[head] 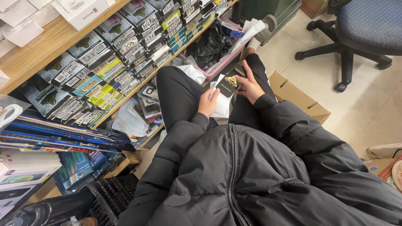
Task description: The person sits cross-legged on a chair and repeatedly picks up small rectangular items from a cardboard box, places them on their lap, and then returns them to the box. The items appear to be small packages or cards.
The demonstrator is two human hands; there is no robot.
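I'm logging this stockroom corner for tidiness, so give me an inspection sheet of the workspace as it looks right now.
Surface: no table; work rests on the lap.
Job's things: flat black packet over white envelopes.
Clutter: labelled boxes crowd the wooden shelf; black bag in a pink bin.
Grippers: left hand holds the envelopes; right hand holds the packet.
Cables: white cord at left.
Surroundings: cardboard box, office chair, tiled floor.
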